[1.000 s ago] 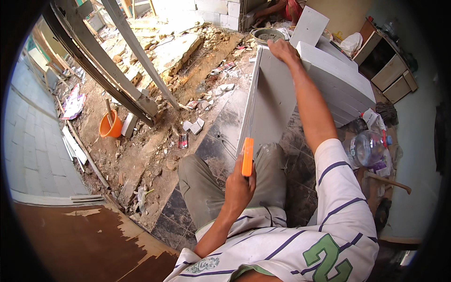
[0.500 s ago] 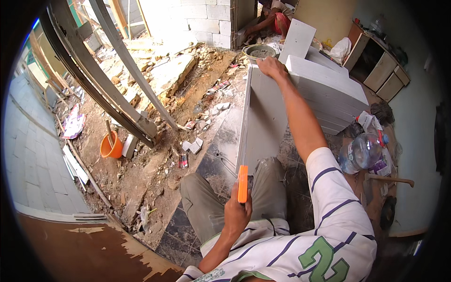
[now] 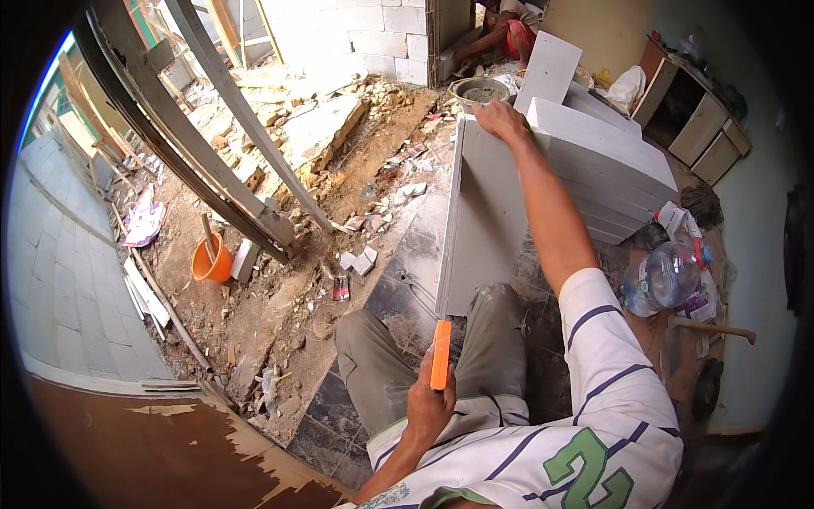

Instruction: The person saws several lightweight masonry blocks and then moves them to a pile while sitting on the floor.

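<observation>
My left hand is closed round the orange handle of what looks like a hand saw, close in front of my body. Its thin blade, seen nearly edge-on, runs away from me along the left side of a pale grey lightweight block. That block stands between my knees and a stack of white blocks. My right hand grips the block's far top edge, fingers curled over it. How deep the blade sits in the block cannot be made out.
A bucket of grey mortar stands beyond the block, near a crouching person. Rubble and an orange bucket lie left, past leaning posts. On the right are a large clear bottle, a wooden-handled tool and a cabinet.
The saw handle and my left hand have come back toward my body, away from the block's near edge. My right hand keeps its hold. The whole view has shifted slightly.
</observation>
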Motion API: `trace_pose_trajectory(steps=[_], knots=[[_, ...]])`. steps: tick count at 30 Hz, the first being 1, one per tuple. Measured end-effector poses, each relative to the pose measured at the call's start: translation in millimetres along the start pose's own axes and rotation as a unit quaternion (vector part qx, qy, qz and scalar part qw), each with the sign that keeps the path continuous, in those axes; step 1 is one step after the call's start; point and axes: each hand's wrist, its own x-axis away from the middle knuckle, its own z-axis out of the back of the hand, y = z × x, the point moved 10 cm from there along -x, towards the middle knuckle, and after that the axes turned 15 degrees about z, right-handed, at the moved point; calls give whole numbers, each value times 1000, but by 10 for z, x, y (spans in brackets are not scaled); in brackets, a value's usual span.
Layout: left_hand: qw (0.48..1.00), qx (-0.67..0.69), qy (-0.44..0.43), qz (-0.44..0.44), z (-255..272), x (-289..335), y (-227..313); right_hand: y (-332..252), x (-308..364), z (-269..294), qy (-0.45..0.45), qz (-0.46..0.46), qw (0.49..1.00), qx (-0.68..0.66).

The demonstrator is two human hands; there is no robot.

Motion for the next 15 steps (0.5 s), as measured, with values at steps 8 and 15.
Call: trace_pose_trajectory(steps=[8, 15], knots=[[998, 51, 2, 30, -536, -1721, 403, -133, 11, -9, -3, 20, 1000, -5], [996, 46, 32, -72, -34, -133, -179, -13, 32, -60, -11, -20, 1000, 15]])
